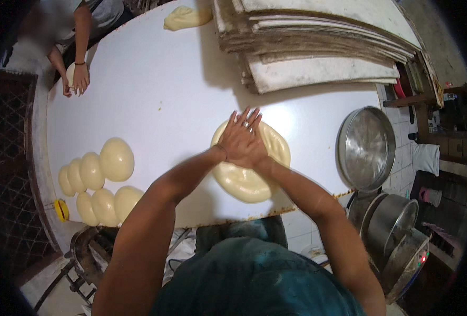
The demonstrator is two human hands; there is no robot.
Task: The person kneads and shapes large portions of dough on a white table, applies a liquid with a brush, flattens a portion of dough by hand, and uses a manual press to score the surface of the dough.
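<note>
From the head view, we have both hands over the dough [245,184], which lies on the table [154,63] directly beneath them, near the table's edge on our side. The relation that counts is off-centre: our palms sit over the far left part of the dough, and its bulk extends rightward and back toward our body. It is roughly round, so we cannot pick out a clear long axis. Neither hand is clearly nearer, since they overlap; our left hand [233,139] comes in across the left edge, our right hand [252,151] across the nearer, right part.

Both hands look flat, palms down, gripping nothing. The fingers we can see are straight and slightly spread, and their tips reach about to the far rim or just past it. We cannot tell for sure which hand is on top, as they blend together.

Well to our left, balls [116,159] sit in two rows. To our right stands a round pan [367,149], and beyond the dough lie stacked boards [317,45]. At the far left, a co-worker's hands [80,78] are around another piece [70,75].
</note>
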